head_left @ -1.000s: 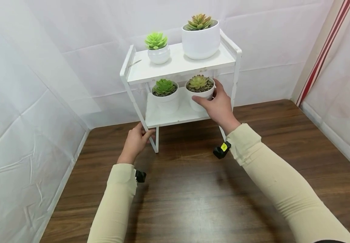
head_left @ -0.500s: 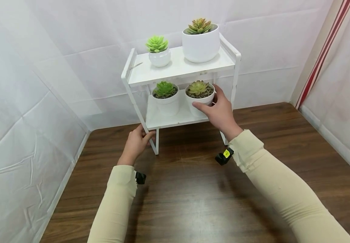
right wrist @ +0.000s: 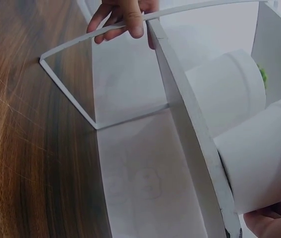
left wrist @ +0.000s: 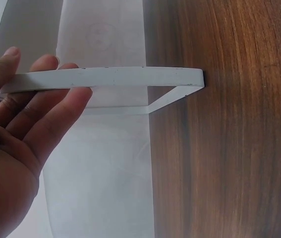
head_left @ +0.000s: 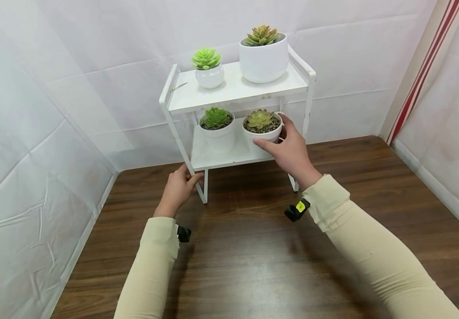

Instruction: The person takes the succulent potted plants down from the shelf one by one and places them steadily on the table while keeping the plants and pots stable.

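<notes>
A white two-tier shelf point(head_left: 233, 161) stands on the brown wooden table. My left hand point(head_left: 176, 188) holds its front left leg point(left wrist: 130, 75) low down, thumb on one side and fingers on the other. On the lower tier, my right hand point(head_left: 293, 146) grips a white pot with a pale green succulent point(head_left: 259, 118) by its right side, thumb in front. In the right wrist view this pot point(right wrist: 261, 153) is at the shelf's front edge, slightly tilted, with a dark line under its base. Left of it sits a second white pot with a green succulent point(head_left: 216, 118).
The upper tier carries a small round pot with a bright green succulent point(head_left: 209, 76) and a larger white pot with a reddish-green succulent point(head_left: 264, 64). White cloth point(head_left: 106, 97) hangs behind and at the sides. A red-striped strip point(head_left: 424, 73) runs down the right corner.
The gripped pot has come slightly forward and down on the lower tier, with my right hand moving along. My left hand stays on the leg. The head view has shifted a little.
</notes>
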Tool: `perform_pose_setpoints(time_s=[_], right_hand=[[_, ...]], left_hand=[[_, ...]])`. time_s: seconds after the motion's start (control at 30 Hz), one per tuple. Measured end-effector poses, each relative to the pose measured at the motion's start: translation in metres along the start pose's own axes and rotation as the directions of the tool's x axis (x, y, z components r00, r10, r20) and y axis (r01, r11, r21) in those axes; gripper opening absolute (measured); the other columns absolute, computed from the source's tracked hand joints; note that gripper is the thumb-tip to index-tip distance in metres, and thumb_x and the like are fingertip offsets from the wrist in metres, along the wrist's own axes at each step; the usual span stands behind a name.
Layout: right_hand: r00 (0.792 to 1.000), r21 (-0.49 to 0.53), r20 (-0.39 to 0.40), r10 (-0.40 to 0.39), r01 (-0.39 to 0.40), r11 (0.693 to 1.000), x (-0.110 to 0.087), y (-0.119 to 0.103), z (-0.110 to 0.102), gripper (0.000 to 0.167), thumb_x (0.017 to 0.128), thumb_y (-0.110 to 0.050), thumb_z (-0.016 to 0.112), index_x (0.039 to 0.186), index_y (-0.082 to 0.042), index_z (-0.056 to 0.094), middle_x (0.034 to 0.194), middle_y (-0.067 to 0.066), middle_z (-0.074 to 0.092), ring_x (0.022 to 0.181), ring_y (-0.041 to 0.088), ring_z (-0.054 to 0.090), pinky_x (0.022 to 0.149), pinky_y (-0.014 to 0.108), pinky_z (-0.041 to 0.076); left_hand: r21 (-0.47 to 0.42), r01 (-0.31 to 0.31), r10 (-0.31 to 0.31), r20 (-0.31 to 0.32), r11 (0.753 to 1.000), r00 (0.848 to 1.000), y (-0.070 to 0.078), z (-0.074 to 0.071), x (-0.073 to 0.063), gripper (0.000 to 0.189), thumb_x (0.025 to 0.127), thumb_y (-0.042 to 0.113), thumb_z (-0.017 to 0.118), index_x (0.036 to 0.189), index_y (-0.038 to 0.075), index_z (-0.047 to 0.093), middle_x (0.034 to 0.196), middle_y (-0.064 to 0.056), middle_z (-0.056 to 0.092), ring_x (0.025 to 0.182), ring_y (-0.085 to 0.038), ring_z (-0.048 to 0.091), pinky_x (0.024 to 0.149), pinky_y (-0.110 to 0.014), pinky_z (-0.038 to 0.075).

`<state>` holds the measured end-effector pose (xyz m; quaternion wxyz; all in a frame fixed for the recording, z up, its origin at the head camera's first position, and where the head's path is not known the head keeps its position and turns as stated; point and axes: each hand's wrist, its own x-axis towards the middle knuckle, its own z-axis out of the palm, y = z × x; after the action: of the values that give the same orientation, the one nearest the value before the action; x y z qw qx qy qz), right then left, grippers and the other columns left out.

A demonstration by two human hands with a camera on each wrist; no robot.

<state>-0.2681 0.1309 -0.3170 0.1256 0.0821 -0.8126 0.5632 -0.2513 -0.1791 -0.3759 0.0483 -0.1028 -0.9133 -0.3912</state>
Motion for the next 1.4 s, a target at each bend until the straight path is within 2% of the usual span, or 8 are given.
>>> perform_pose_setpoints(time_s=[0.33, 0.5, 0.7, 0.9, 1.07, 1.4], right_hand=[[1.0, 0.023, 0.021, 0.007, -0.008, 1.0, -0.004, -0.002, -0.002, 0.102, 0.074, -0.049, 0.081, 0.152, -0.019, 0.024, 0.146, 0.008, 0.045, 0.132, 0.021, 0.047, 0.107, 0.04, 0.043], [0.999, 0.023, 0.034, 0.024, -0.025, 0.999, -0.004, -0.002, -0.002, 0.102, 0.075, -0.048, 0.081, 0.153, -0.019, 0.022, 0.146, 0.01, 0.044, 0.132, 0.024, 0.047, 0.107, 0.042, 0.043], [0.999, 0.006, 0.047, 0.024, -0.025, 1.0, -0.001, -0.001, -0.003, 0.104, 0.075, -0.046, 0.081, 0.155, -0.019, 0.02, 0.147, 0.013, 0.042, 0.132, 0.029, 0.045, 0.107, 0.045, 0.041], [0.997, 0.024, 0.073, 0.032, -0.034, 0.999, 0.003, -0.003, -0.003, 0.108, 0.073, -0.046, 0.083, 0.155, -0.021, 0.018, 0.147, 0.011, 0.041, 0.133, 0.024, 0.044, 0.108, 0.044, 0.04], [0.995, 0.052, 0.097, 0.038, -0.043, 0.998, 0.004, -0.003, -0.002, 0.109, 0.071, -0.046, 0.085, 0.154, -0.024, 0.018, 0.146, 0.008, 0.041, 0.13, 0.021, 0.044, 0.106, 0.043, 0.041], [0.996, 0.039, 0.083, 0.019, -0.022, 0.999, 0.007, -0.002, -0.001, 0.102, 0.07, -0.046, 0.085, 0.15, -0.022, 0.026, 0.142, 0.006, 0.044, 0.126, 0.02, 0.046, 0.105, 0.043, 0.041]], left_hand=[[0.009, -0.016, 0.016, -0.012, 1.0, 1.0, -0.002, 0.001, 0.0, 0.032, 0.097, 0.037, 0.058, 0.116, 0.012, 0.056, 0.091, -0.01, 0.075, 0.078, -0.031, 0.071, 0.066, -0.034, 0.058], [0.008, -0.002, 0.002, -0.002, 1.0, 1.0, -0.001, 0.001, 0.0, 0.034, 0.097, 0.04, 0.057, 0.117, 0.013, 0.056, 0.093, -0.01, 0.075, 0.08, -0.032, 0.071, 0.068, -0.035, 0.058], [0.02, -0.017, 0.017, -0.005, 1.0, 1.0, -0.001, 0.001, 0.0, 0.032, 0.097, 0.039, 0.056, 0.116, 0.013, 0.056, 0.092, -0.01, 0.075, 0.078, -0.03, 0.07, 0.067, -0.034, 0.057], [0.034, -0.03, 0.03, -0.012, 0.999, 0.999, -0.001, 0.002, 0.0, 0.028, 0.098, 0.037, 0.057, 0.115, 0.014, 0.056, 0.088, -0.007, 0.074, 0.074, -0.026, 0.07, 0.065, -0.033, 0.057], [0.023, -0.019, 0.019, -0.002, 1.0, 1.0, -0.002, 0.003, 0.0, 0.027, 0.098, 0.036, 0.056, 0.115, 0.015, 0.056, 0.089, -0.009, 0.074, 0.078, -0.033, 0.07, 0.066, -0.036, 0.057], [0.019, -0.013, 0.013, -0.006, 1.0, 1.0, -0.003, 0.002, 0.002, 0.026, 0.098, 0.033, 0.058, 0.115, 0.014, 0.056, 0.087, -0.008, 0.074, 0.078, -0.031, 0.07, 0.066, -0.037, 0.057]])
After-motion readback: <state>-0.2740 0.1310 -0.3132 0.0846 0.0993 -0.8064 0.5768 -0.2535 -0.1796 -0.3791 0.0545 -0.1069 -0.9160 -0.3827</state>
